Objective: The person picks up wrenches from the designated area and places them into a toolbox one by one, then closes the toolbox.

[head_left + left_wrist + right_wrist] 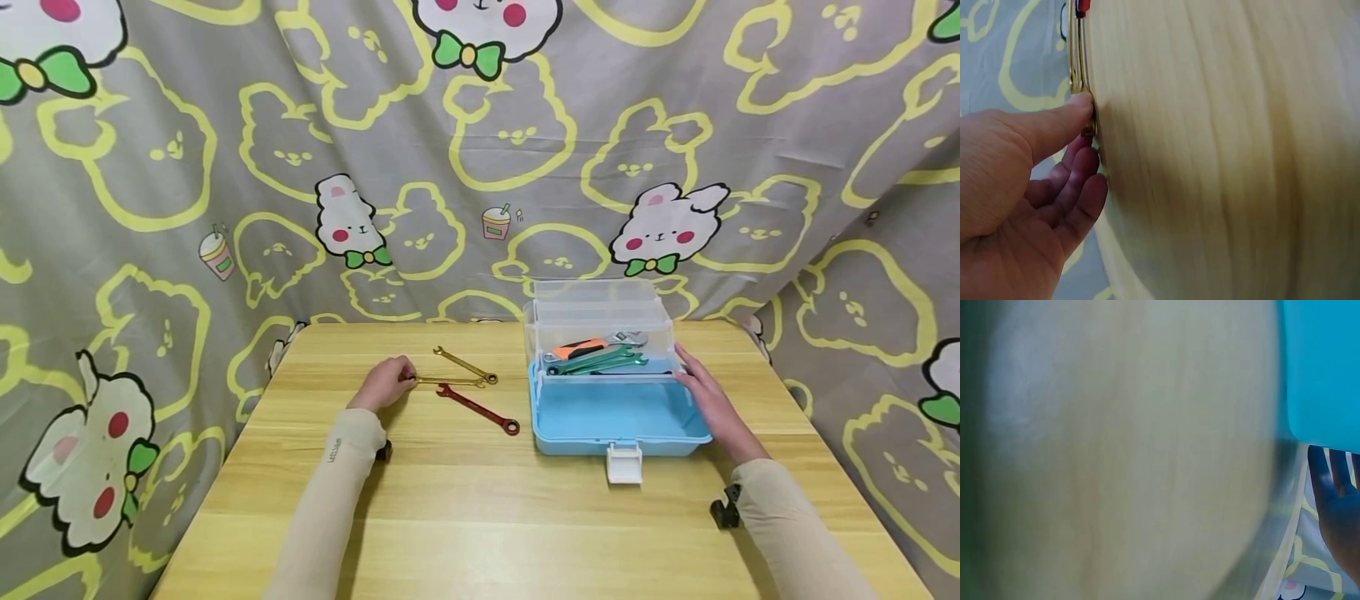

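Observation:
My left hand pinches one end of a gold combination wrench between thumb and fingers, low over the wooden table; the left wrist view shows the wrench end under the thumb. A second gold wrench lies slantwise behind it, and a red ratchet wrench lies in front. My right hand rests with extended fingers against the right side of an opened blue toolbox. In the right wrist view those fingers touch the blue wall; part of the hand is cut off.
The toolbox's clear raised tray carries several green wrenches and an orange-handled adjustable wrench. Its translucent lid stands up behind. A white latch hangs at the front. A patterned curtain borders the table.

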`<state>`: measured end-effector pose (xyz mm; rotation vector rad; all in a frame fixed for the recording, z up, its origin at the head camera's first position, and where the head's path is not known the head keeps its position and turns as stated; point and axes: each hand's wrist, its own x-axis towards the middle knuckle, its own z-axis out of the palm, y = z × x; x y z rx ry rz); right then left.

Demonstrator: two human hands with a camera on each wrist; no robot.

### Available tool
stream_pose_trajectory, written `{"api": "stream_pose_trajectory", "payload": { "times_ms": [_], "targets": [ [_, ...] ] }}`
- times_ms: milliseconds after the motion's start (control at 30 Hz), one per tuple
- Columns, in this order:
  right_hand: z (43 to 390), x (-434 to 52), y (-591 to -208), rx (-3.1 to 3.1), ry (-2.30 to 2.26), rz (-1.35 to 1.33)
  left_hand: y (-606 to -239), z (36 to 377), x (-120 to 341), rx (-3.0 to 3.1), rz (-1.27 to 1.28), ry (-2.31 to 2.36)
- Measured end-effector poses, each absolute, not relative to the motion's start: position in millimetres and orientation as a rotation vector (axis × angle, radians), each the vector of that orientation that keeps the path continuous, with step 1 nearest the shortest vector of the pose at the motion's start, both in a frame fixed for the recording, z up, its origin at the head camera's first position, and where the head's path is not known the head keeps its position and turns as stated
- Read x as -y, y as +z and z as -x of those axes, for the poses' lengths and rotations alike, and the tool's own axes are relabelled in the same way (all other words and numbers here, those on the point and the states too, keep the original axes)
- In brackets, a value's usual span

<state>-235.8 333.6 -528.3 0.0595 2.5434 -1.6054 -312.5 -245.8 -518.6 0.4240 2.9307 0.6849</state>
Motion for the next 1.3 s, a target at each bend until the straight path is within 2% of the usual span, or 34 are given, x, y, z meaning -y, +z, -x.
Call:
{"api": "stream_pose_trajectory", "payload": {
  "times_ms": [233, 600, 1000, 1300],
  "targets": [
    [235.6, -334.4, -529.2, -2.524, -1.603, -0.080, -518.4, 307.5, 248.9, -2.947, -0.588, 0.517],
    [234.6, -335.8, -529.7, -2.549, -1.590, -0.067, -508.0, 297.0, 248.9, -2.911, -0.661, 0.387],
    [236.8, -333.4, -525.4, -2.542, -1.597, -0.069, -511.2, 288.2, 258.6, -2.756, -0.521, 0.942],
    [233.0, -330.7, -522.0, -2.565, -1.595, -0.040, -512.5, 281.2, 261.5, -2.646, -0.320, 1.291]
  ]
}}
